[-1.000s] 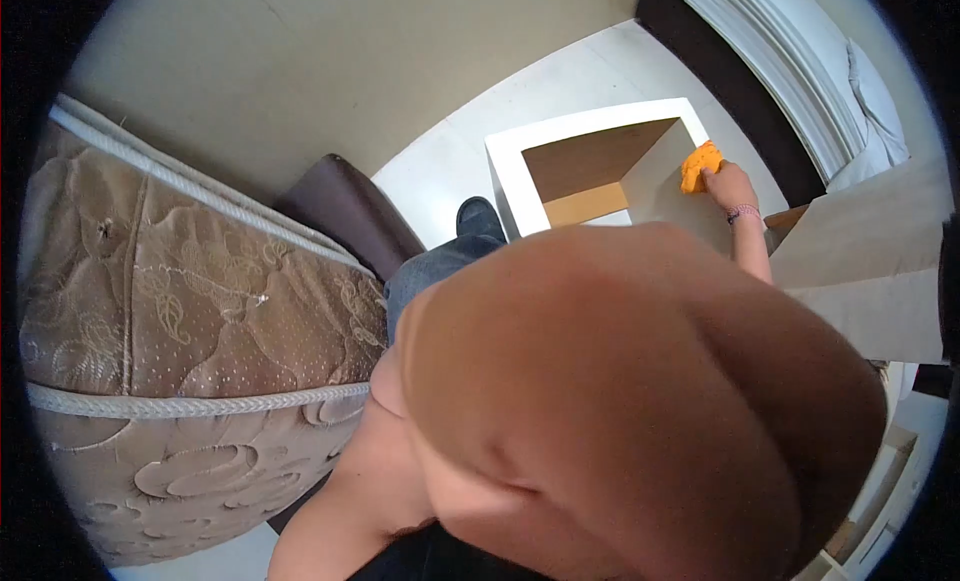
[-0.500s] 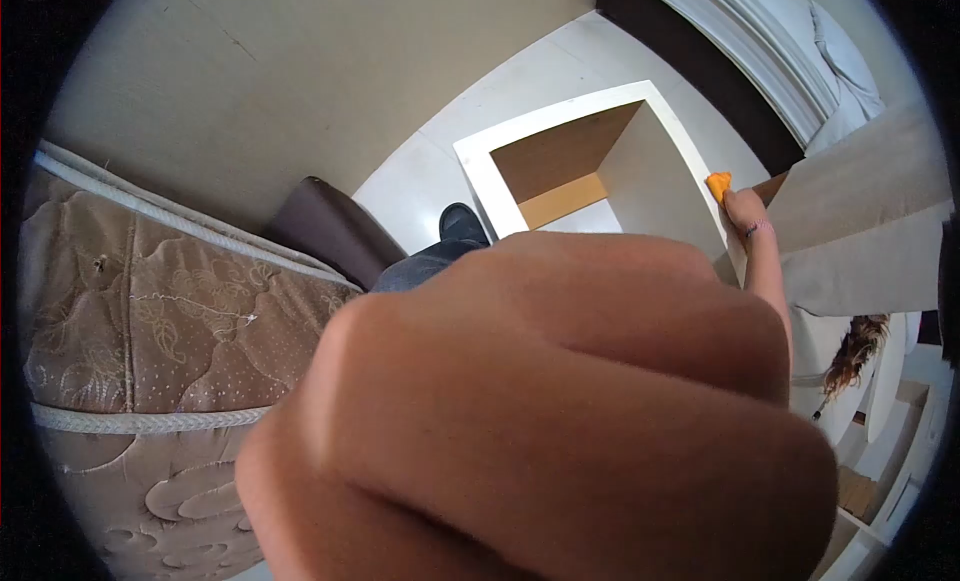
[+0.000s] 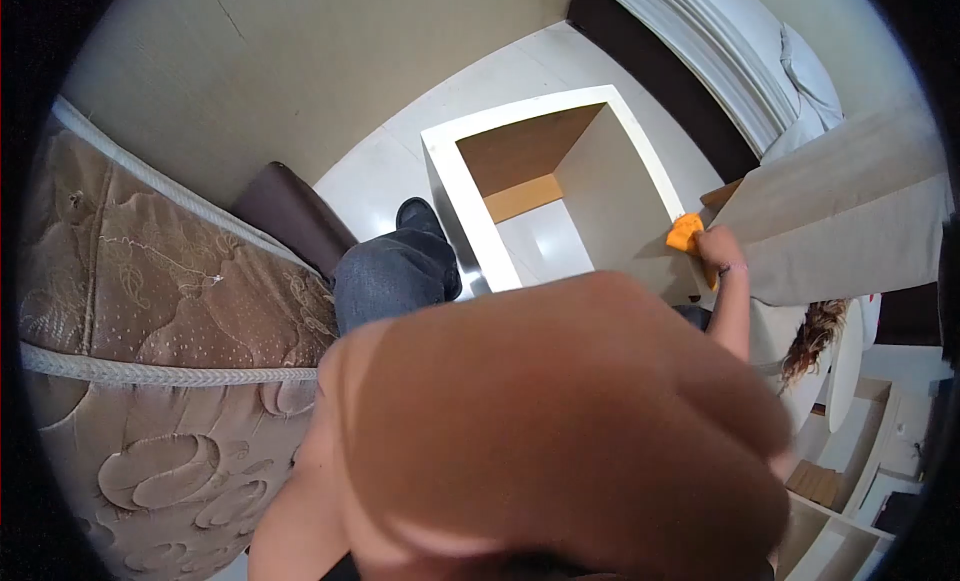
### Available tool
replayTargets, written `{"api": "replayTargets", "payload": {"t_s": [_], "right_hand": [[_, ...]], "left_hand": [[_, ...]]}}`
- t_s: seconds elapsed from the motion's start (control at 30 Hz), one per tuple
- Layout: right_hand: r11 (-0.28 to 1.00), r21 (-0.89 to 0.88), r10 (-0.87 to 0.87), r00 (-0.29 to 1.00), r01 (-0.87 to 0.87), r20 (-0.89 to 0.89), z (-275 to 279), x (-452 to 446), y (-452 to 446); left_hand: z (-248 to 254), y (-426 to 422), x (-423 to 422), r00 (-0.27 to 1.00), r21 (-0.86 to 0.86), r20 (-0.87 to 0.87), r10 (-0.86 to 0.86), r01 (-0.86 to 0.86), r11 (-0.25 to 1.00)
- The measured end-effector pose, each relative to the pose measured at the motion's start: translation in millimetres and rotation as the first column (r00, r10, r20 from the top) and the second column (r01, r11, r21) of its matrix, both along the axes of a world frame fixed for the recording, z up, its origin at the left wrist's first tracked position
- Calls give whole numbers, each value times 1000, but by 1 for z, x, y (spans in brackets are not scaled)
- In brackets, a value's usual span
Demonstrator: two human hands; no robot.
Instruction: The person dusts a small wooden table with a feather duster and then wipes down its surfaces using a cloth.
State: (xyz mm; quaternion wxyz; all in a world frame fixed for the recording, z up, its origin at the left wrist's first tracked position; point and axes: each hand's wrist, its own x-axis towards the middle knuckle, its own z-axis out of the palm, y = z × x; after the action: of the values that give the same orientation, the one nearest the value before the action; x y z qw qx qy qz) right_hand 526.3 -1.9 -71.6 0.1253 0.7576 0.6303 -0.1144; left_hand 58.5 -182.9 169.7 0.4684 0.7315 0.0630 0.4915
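My right hand (image 3: pixel 722 249), with a thin bracelet at the wrist, is closed around an orange cloth (image 3: pixel 686 233). The cloth touches the right front rim of a white open box-like cabinet (image 3: pixel 563 101), whose hollow interior shows a brown panel. Very near the camera, my left hand (image 3: pixel 560 411) fills the lower middle of the view as a large, blurred shape. Its fingers are bent out of sight, so what they hold, if anything, is hidden. It covers the near part of the cabinet and part of my right arm.
A brown quilted mattress (image 3: pixel 190 311) stands at left, beside a dark brown padded piece (image 3: pixel 300 221). My jeans leg (image 3: pixel 390 276) and dark shoe (image 3: pixel 417 217) are left of the cabinet. Beige fabric (image 3: pixel 840 221) hangs at right, above shelving (image 3: pixel 850 461). White curtains (image 3: pixel 720 41) are at upper right.
My right hand and the orange cloth have moved down along the cabinet's right rim. The view has shifted, so the cabinet appears further left. My left hand has turned and sits lower in view.
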Motion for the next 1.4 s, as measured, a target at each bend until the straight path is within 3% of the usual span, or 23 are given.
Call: {"api": "replayTargets", "payload": {"t_s": [0.03, 0.07, 0.13, 0.2, 0.3, 0.4, 0.53, 0.77, 1.0, 1.1, 1.2, 1.3, 1.37, 1.4], "right_hand": [[989, -53, 140, 988, -136, 71, -14, 13, 6], [989, -41, 144, 987, -141, 77, 0, -2, 1], [999, 40, -11, 999, 13, -46, 50, -67, -29], [997, 36, 72, 997, -70, -40, 16, -50, -10], [993, 10, 115, 992, -115, -48, 4, -78, 2], [997, 74, 23, 997, -17, -80, 0, -104, 20], [985, 160, -25, 977, 59, -210, -10, -126, 58], [964, 248, -25, 964, 93, -264, -18, -145, 97], [975, 216, 13, 944, 62, -330, -21, -115, 81], [984, 158, -29, 952, 81, -303, -23, -98, 66], [990, 112, -37, 923, 87, -382, -23, -76, 40], [993, 70, -54, 898, 94, -438, -22, -50, 10], [988, -119, -153, 782, 101, -604, -22, -31, -10], [988, -119, -151, 786, 99, -599, -19, -29, -18]], "left_hand": [[2, 0, 0, 1000, 18, 2, 6, -6, 1000], [11, -2, 0, 1000, 38, 1, 14, -14, 999], [0, 35, 0, 973, -111, -224, -58, 34, 993], [-47, 75, 10, 949, -438, -311, 49, -189, 879], [-123, 130, 9, 829, -543, -509, 231, -518, 661], [-139, 148, 10, 815, -606, -463, 348, -578, 546], [-122, 147, 10, 859, -587, -361, 362, -511, 628], [-124, 146, 8, 850, -581, -372, 373, -526, 621], [-125, 150, 8, 855, -615, -342, 389, -517, 596], [-125, 149, 8, 861, -620, -334, 383, -507, 599], [-130, 149, 9, 847, -560, -340, 408, -531, 635], [-123, 142, 14, 879, -617, -285, 382, -474, 628], [-122, 140, 17, 885, -604, -263, 383, -461, 650], [-122, 140, 17, 890, -588, -247, 383, -452, 671]]}}
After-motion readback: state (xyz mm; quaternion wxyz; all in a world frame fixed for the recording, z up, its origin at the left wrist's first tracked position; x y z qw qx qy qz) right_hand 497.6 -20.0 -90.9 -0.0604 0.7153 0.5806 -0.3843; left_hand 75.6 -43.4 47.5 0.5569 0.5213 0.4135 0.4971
